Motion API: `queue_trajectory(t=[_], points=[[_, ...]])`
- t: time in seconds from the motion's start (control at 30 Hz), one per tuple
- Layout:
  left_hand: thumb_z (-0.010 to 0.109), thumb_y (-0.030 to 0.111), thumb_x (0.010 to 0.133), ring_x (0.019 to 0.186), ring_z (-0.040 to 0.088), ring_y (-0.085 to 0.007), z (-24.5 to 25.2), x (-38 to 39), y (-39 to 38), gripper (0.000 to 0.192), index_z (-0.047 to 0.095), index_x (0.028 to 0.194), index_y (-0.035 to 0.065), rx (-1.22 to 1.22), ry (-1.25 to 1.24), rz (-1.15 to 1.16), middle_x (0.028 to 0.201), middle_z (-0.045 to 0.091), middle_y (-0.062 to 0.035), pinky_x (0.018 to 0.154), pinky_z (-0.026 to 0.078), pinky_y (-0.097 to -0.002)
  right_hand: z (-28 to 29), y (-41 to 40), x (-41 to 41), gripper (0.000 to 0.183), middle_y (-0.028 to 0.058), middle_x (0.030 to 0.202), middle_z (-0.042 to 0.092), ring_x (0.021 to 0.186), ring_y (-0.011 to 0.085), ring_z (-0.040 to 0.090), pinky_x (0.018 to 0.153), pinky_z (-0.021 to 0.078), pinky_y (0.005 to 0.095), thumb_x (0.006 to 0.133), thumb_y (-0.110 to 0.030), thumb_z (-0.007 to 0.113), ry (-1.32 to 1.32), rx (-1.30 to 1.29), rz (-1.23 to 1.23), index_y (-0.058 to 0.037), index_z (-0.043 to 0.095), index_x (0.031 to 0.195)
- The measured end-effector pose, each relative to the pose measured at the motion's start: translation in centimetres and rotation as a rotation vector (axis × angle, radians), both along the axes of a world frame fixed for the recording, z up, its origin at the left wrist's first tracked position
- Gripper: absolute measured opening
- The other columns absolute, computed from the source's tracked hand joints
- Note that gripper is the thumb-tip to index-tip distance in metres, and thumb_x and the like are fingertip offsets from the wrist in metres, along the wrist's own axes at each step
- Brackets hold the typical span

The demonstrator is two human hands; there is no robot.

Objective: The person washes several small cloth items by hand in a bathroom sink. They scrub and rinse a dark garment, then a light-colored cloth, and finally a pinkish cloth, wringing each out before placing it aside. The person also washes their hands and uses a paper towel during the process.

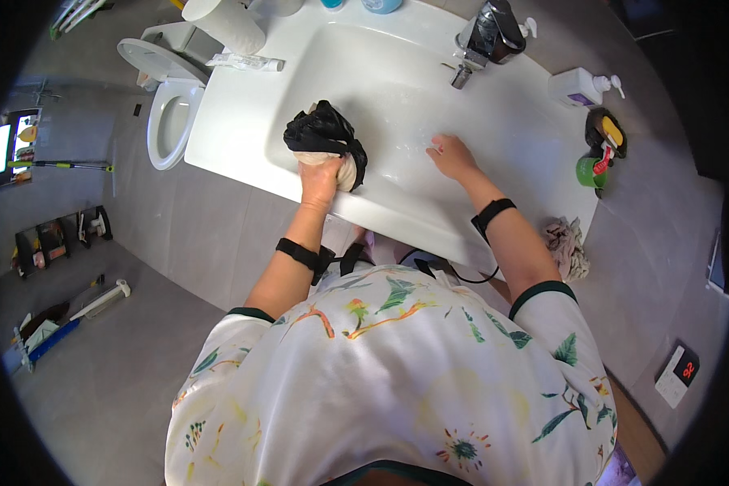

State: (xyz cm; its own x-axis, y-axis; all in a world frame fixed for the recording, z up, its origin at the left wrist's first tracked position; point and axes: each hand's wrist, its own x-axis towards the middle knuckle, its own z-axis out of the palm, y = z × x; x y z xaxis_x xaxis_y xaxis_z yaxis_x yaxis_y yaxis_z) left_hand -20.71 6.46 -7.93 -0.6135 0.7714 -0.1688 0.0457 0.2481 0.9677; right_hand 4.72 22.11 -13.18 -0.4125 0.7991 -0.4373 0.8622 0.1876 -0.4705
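Observation:
A white washbasin (395, 109) lies before me. My left hand (320, 179) grips a wet-looking bundle of black and cream fabric (325, 136) over the basin's left front part; the black cloth hangs down beside my fingers. Over the basin's right half is my right hand (452, 157), its fingers curled and partly hidden, with nothing plainly in it. Small water drops or bubbles show on the basin between the two hands. Behind my right hand stands the chrome faucet (471, 61), its spout above the basin.
On the left counter are a white paper roll (228, 27) and a tube (246, 62). A white pump bottle (577, 87), a green cup (591, 172) and a crumpled cloth (566, 246) are at the right. The toilet (173, 124) stands beyond the counter's left edge.

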Motion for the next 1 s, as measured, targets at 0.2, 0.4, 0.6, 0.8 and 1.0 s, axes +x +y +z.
queue_trajectory(t=[0.2, 0.4, 0.6, 0.8, 1.0], points=[[0.074, 0.018, 0.070, 0.092, 0.061, -0.0291, 0.0, 0.0, 0.2, 0.037, 0.063, 0.096, -0.0057, 0.011, -0.093, 0.043, 0.100, 0.066, -0.0153, 0.085, 0.046, -0.0355, 4.1, -4.7, 7.3, 0.035, 0.0180, 0.100, 0.064, 0.091, 0.0333, 0.062, 0.079, 0.0490, 0.0406, 0.087, -0.031, 0.061, 0.068, -0.015, -0.016, -0.0032, 0.064, 0.107], [0.074, 0.013, 0.070, 0.093, 0.061, -0.0260, 0.0, 0.3, 0.3, 0.038, 0.063, 0.101, -0.0055, 0.040, -0.232, 0.015, 0.102, 0.065, -0.0140, 0.086, 0.047, -0.0341, 6.2, -13.6, 14.2, 0.033, 0.0164, 0.095, 0.065, 0.087, 0.0314, 0.063, 0.079, 0.0485, 0.0387, 0.088, -0.033, 0.059, 0.022, 0.024, -0.281, -0.0025, 0.068, 0.094], [0.077, 0.012, 0.069, 0.097, 0.061, -0.0249, 1.1, 0.4, 0.4, 0.046, 0.059, 0.108, -0.0065, -0.065, -0.019, -0.021, 0.108, 0.064, -0.0135, 0.087, 0.048, -0.0338, 6.4, -14.6, 13.6, 0.035, 0.0159, 0.095, 0.066, 0.088, 0.0316, 0.063, 0.080, 0.0485, 0.0389, 0.088, -0.035, 0.058, -0.047, 0.032, -0.404, -0.0021, 0.068, 0.093], [0.079, 0.017, 0.067, 0.104, 0.059, -0.0295, 2.0, 0.9, 0.0, 0.060, 0.054, 0.114, -0.0101, -0.146, 0.048, -0.108, 0.115, 0.061, -0.0196, 0.091, 0.046, -0.0365, 6.8, -14.7, 13.5, 0.035, 0.0155, 0.095, 0.066, 0.088, 0.0318, 0.063, 0.080, 0.0487, 0.0390, 0.087, -0.035, 0.059, -0.038, 0.029, -0.422, -0.0024, 0.068, 0.094], [0.077, 0.018, 0.064, 0.103, 0.060, -0.0315, 2.1, 1.1, 0.0, 0.058, 0.056, 0.111, -0.0092, -0.156, 0.146, -0.130, 0.110, 0.063, -0.0203, 0.090, 0.048, -0.0370, 6.3, -14.6, 13.6, 0.035, 0.0155, 0.094, 0.067, 0.087, 0.0319, 0.063, 0.079, 0.0492, 0.0394, 0.087, -0.035, 0.060, -0.059, 0.030, -0.434, -0.0026, 0.068, 0.094]])
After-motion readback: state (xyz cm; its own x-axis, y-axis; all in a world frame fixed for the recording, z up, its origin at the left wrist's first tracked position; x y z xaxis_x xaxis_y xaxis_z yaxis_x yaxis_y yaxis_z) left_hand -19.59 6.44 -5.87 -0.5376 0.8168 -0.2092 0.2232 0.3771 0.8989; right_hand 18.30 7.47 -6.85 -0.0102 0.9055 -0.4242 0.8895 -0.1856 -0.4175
